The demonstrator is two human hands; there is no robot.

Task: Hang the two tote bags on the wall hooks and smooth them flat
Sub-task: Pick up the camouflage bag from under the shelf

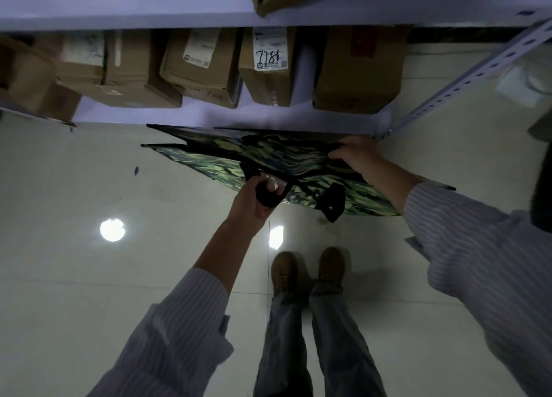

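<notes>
Head view: left hand (254, 201) fisted on a black strap (270, 195), right hand (360, 157) pinching the bag (268, 163) rim, held flat off the shelf (209, 114) front edge; hooks unseen, second strap (334, 201) dangling, likely to snag.

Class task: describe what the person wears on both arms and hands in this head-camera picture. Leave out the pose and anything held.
Both arms wear loose long sleeves of pale fabric with fine vertical pinstripes, like a dress shirt. The left sleeve ends in an open cuff short of the wrist; the right sleeve likewise. The left hand and right hand are bare: no gloves, watch or rings show.
</notes>
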